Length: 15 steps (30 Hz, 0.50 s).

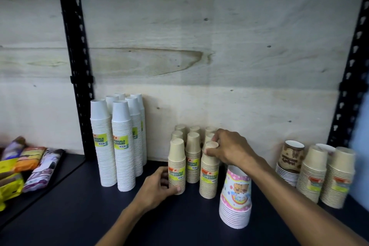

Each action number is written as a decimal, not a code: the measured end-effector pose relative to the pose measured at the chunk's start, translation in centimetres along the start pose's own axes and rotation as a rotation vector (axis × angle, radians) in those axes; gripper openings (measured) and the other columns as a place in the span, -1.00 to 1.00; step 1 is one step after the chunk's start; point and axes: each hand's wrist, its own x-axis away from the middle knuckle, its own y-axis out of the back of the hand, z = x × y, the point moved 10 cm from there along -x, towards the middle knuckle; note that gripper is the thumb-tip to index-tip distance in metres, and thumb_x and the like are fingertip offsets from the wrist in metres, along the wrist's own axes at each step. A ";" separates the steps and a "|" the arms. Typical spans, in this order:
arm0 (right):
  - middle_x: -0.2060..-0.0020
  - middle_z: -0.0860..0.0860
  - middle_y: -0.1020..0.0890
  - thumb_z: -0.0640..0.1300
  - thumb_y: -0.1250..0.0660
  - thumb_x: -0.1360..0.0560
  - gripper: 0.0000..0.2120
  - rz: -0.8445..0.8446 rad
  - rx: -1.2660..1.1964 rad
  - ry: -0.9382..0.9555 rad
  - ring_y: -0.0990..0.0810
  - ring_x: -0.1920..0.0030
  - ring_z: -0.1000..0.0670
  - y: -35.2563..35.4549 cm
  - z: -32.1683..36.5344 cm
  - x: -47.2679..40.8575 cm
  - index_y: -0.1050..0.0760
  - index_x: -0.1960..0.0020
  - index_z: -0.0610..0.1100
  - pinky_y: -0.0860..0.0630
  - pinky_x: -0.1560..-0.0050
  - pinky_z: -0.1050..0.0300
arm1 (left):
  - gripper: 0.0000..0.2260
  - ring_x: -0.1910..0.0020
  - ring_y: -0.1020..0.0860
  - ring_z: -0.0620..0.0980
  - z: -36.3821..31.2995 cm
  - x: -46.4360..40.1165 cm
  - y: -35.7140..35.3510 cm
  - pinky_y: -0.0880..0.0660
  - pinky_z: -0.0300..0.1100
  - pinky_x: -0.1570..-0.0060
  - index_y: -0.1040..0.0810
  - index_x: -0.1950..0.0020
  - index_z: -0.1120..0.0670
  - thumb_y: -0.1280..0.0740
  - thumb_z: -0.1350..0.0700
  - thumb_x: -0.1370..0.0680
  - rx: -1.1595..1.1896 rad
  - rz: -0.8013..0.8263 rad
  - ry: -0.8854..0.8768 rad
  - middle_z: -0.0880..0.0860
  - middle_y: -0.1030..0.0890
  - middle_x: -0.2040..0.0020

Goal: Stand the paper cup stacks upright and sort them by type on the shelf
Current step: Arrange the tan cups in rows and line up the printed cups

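On the dark shelf [83, 205], my left hand [157, 187] wraps the front-left small kraft cup stack [176, 168]; my right hand [227, 149] pinches the front-right kraft stack [209, 173] by its top, both upright.

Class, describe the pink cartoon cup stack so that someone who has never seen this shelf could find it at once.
Start at the dark shelf with the plywood back. Pass the tall white cup stacks at the left and the small tan stacks in the middle. In front and just right of these, under the right forearm, stands the pink cartoon cup stack: the only pink, patterned one.
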 end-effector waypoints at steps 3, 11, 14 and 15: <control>-0.10 -0.05 -0.63 0.09 -0.45 -0.43 -0.59 -0.017 -0.012 0.013 -0.58 -0.10 -0.09 -0.3 0.2 0.1 -0.48 -0.16 -0.10 -0.50 -0.04 0.03 | -0.32 -0.05 -0.61 -0.15 0.8 0.3 -0.1 -0.57 -0.24 -0.08 -0.42 -0.33 -0.03 -0.56 -0.18 -0.29 -0.005 -0.035 0.004 -0.09 -0.62 -0.08; -0.17 -0.10 -0.59 0.07 -0.41 -0.47 -0.58 -0.075 0.035 0.037 -0.54 -0.18 -0.13 -0.9 0.3 -0.1 -0.46 -0.21 -0.13 -0.37 0.05 0.09 | -0.44 -0.07 -0.57 -0.24 0.8 0.5 -0.2 -0.50 -0.40 -0.03 -0.44 -0.28 -0.08 -0.54 -0.12 -0.35 -0.038 -0.071 -0.013 -0.16 -0.61 -0.06; -0.19 -0.10 -0.57 0.08 -0.41 -0.48 -0.56 -0.078 0.041 0.041 -0.53 -0.20 -0.13 -1.1 0.3 -0.2 -0.44 -0.23 -0.13 -0.37 0.02 0.08 | -0.43 -0.07 -0.57 -0.23 0.9 0.5 -0.3 -0.51 -0.39 -0.05 -0.44 -0.30 -0.06 -0.54 -0.11 -0.36 -0.037 -0.068 -0.008 -0.16 -0.61 -0.07; -0.19 -0.10 -0.57 0.08 -0.41 -0.48 -0.56 -0.076 0.039 0.043 -0.52 -0.20 -0.13 -1.1 0.2 -0.2 -0.44 -0.24 -0.14 -0.39 0.00 0.08 | -0.43 -0.07 -0.57 -0.23 1.0 0.5 -0.2 -0.51 -0.39 -0.05 -0.43 -0.30 -0.06 -0.54 -0.11 -0.36 -0.037 -0.066 -0.004 -0.16 -0.61 -0.07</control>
